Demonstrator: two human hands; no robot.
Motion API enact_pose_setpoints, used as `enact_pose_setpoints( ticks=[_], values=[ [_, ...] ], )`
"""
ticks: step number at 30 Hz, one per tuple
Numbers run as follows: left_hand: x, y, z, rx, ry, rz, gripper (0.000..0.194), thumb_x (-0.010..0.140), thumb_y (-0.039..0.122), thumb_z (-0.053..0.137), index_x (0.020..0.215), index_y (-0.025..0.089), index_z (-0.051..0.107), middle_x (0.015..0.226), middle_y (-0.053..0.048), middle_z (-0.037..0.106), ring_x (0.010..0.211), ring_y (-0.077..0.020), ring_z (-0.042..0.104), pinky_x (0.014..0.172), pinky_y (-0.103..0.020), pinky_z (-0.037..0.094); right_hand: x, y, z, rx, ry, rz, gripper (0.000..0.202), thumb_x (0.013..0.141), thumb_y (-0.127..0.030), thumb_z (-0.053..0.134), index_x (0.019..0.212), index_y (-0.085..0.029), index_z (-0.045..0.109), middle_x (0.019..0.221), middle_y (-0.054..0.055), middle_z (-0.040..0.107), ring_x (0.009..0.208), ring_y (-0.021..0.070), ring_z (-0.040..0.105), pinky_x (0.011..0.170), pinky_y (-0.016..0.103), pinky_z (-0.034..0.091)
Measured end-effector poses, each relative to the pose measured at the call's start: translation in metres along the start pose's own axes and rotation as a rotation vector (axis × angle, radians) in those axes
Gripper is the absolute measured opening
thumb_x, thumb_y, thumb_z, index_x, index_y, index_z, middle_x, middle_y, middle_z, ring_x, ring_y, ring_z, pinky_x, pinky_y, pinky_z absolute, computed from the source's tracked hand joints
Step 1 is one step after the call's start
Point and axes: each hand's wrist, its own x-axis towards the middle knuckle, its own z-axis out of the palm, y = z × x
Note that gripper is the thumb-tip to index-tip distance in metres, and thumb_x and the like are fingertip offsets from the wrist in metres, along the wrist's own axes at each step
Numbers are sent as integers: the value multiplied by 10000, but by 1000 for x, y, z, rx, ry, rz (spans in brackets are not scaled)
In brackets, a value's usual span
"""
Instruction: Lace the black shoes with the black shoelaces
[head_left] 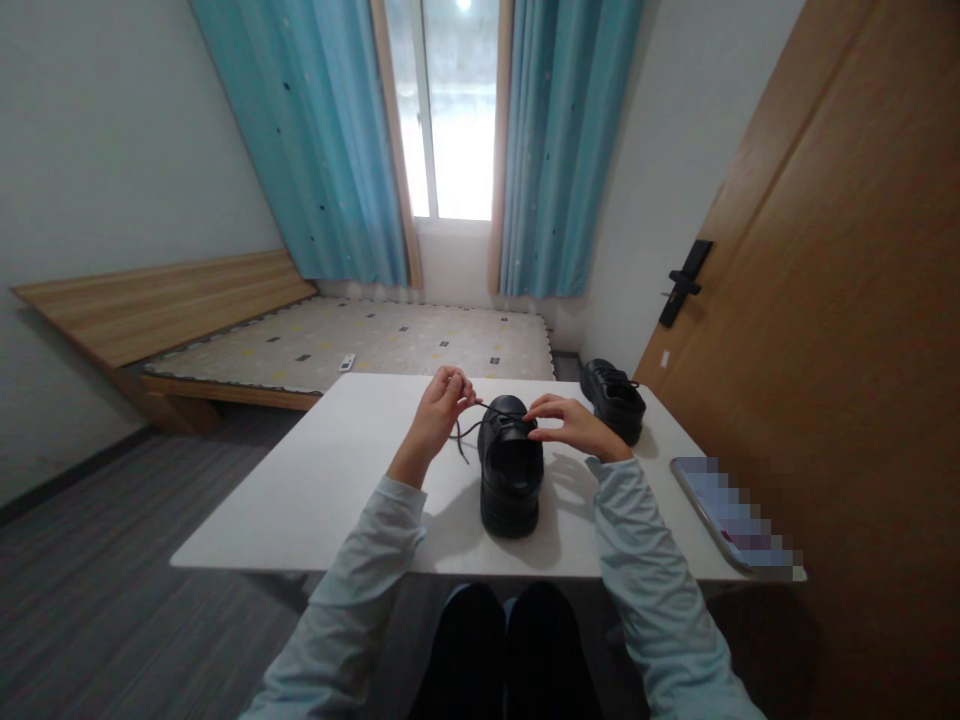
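Note:
A black lace-up shoe (510, 505) stands on the white table in front of me, its heel towards me and its opening facing up. My left hand (444, 395), left of the shoe, is closed in a pinch on a thin black shoelace (491, 407) drawn out from the shoe's front. Another loose lace end hangs just below that hand. At the shoe's right side, my right hand (574, 424) has its fingers curved, with a gap between forefinger and thumb. Its fingertips reach the lacing; whether they touch the lace is too small to tell.
The white table (300, 500) also carries a second black shoe (619, 400) at the back right and a phone-like flat object (731, 515), partly pixelated, at the right edge. A bed (390, 335) with a small white remote (347, 362) lies beyond. A wooden door (840, 300) stands right.

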Motion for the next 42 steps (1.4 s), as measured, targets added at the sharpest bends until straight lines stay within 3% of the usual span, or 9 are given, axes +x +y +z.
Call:
enact_pose_setpoints(
  ticks=[4, 10, 16, 20, 24, 33, 42],
  values=[
    [4, -7, -13, 165, -23, 76, 290, 850, 459, 530, 795, 194, 424, 661, 45, 437, 609, -84, 454, 624, -231, 428, -1, 2, 0, 28, -2, 30, 314, 712, -392, 731, 950, -188, 729, 1021, 84, 623, 927, 199, 606, 850, 360, 485],
    [0, -14, -24, 449, -76, 143, 247, 876, 411, 493, 791, 180, 478, 634, 32, 467, 588, -98, 445, 587, -228, 397, 0, -3, 1, 6, 4, 56, 264, 721, -342, 719, 926, -176, 722, 1021, 84, 616, 933, 199, 599, 840, 356, 483],
    [-5, -15, -25, 728, -264, 93, 272, 838, 431, 545, 824, 169, 615, 729, -16, 619, 671, -126, 540, 620, -235, 437, 4, -6, 10, -71, 55, -14, 234, 731, -161, 640, 957, -200, 686, 1059, 72, 597, 1006, 204, 570, 877, 383, 466],
    [-7, -20, -27, 742, -319, 71, 270, 809, 428, 587, 813, 170, 667, 773, -44, 686, 705, -149, 593, 654, -260, 470, 9, -11, 22, -143, 93, -103, 118, 739, -137, 645, 817, -201, 706, 1064, 72, 582, 1061, 223, 537, 986, 425, 387],
    [-8, -26, -29, 726, -345, 78, 226, 789, 389, 621, 803, 174, 689, 794, -51, 708, 743, -164, 623, 693, -280, 487, 13, -15, 36, -192, 126, -106, 56, 746, -207, 687, 791, -201, 719, 1046, 81, 577, 1051, 238, 523, 969, 430, 391],
    [-11, -26, -25, 735, -292, 114, 138, 766, 318, 670, 788, 187, 705, 767, -28, 715, 713, -147, 631, 652, -250, 473, 19, -15, 55, -227, 195, -124, 69, 730, -162, 669, 773, -185, 718, 965, 82, 585, 965, 228, 529, 902, 412, 430],
    [-15, -22, -18, 663, -216, 89, 233, 751, 393, 684, 779, 161, 679, 698, -24, 701, 662, -138, 640, 630, -236, 486, 20, -16, 59, -187, 238, -114, 34, 717, -159, 694, 700, -189, 689, 970, 66, 594, 963, 218, 532, 897, 407, 415]
  ],
)
